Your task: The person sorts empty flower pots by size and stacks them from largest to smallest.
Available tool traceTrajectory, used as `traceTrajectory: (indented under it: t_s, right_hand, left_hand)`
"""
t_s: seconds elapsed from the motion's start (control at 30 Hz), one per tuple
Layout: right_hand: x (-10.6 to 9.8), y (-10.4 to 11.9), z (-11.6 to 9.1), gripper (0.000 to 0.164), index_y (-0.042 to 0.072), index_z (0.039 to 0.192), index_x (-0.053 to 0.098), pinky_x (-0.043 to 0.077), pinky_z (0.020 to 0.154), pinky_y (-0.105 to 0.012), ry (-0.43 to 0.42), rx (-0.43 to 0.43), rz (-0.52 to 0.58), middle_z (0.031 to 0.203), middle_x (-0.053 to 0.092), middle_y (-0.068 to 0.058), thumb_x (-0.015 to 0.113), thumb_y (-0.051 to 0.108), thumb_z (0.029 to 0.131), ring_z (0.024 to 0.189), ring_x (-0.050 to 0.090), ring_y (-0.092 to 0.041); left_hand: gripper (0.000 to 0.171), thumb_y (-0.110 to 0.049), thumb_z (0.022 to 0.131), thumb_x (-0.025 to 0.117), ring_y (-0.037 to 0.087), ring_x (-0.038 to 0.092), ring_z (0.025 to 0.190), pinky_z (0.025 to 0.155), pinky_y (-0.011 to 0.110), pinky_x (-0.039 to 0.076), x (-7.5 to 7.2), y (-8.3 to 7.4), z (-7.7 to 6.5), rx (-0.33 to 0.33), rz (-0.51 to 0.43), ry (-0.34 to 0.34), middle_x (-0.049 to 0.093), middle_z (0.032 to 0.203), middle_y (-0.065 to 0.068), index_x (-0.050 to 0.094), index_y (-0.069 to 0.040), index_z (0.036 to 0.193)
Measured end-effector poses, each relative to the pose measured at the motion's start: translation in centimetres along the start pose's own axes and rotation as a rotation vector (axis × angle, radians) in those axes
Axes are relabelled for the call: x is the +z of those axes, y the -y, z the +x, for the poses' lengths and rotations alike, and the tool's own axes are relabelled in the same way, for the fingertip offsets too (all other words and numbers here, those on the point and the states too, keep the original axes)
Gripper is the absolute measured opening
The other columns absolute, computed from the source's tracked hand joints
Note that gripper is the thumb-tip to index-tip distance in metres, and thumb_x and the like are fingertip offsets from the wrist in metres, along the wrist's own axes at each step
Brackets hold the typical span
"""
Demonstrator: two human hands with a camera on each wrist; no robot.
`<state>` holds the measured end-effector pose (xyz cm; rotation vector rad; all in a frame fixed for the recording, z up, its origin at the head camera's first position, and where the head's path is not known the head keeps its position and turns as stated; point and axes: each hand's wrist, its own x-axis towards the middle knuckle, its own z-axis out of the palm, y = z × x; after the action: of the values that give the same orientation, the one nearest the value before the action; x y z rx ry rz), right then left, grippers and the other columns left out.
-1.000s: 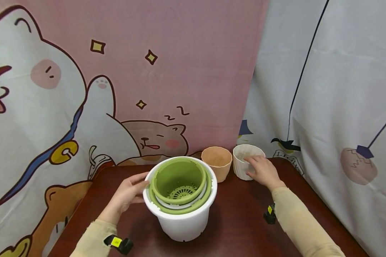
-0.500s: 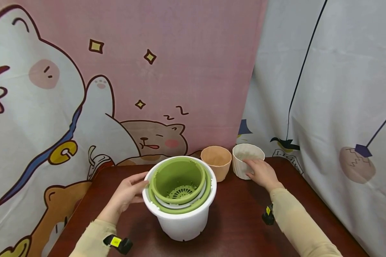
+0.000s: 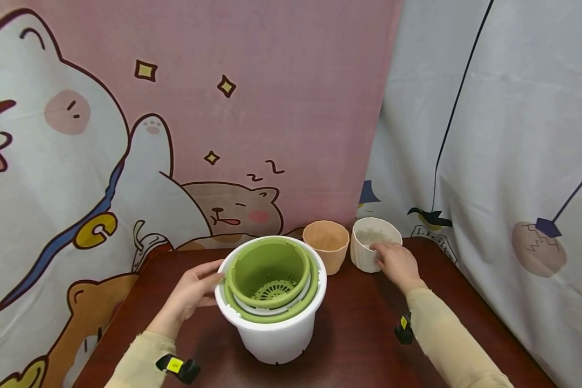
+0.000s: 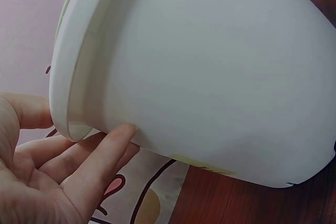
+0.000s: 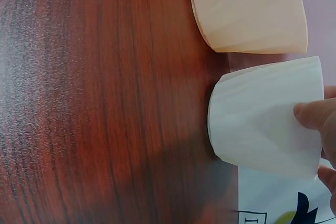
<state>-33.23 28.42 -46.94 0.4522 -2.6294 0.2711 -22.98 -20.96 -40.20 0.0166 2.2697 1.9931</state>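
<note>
Your right hand (image 3: 396, 264) is pinching the little white pot (image 3: 364, 257) by its wall, near the far edge of the table (image 3: 359, 334), orange pot (image 3: 332, 260) just beside it. You've got room in front, right of the big white pot (image 3: 276, 342) your left hand (image 3: 186, 291) grips by the rim. Only the head cam looks down into the nested green pots (image 3: 271, 269); only left wrist catches the pale green patch (image 4: 205, 165) outside.
</note>
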Motion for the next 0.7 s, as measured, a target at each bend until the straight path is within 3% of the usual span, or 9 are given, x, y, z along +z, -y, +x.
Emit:
traceTrajectory:
  t_s: [0.2, 0.7]
  right_hand:
    - [0.0, 0.0, -0.6, 0.024, 0.010, 0.104, 0.072, 0.053, 0.073, -0.051, -0.051, 0.017, -0.013, 0.089, 0.071, -0.009, 0.073, 0.001, 0.082, 0.083, 0.063, -0.035]
    - [-1.5, -0.7, -1.9, 0.027, 0.008, 0.113, 0.070, 0.055, 0.069, -0.054, -0.028, 0.111, 0.030, 0.104, 0.070, -0.017, 0.072, 0.004, 0.087, 0.091, 0.064, -0.038]
  left_hand:
    - [0.049, -0.015, 0.096, 0.063, 0.027, 0.070, 0.088, 0.072, 0.047, 0.060, 0.0, 0.0, 0.1, -0.002, 0.004, -0.010, 0.065, 0.119, 0.020, 0.051, -0.001, 0.142]
    - [0.049, -0.016, 0.097, 0.063, 0.025, 0.070, 0.087, 0.072, 0.046, 0.060, 0.0, -0.1, -0.1, 0.001, 0.006, -0.010, 0.064, 0.120, 0.020, 0.050, 0.000, 0.142]
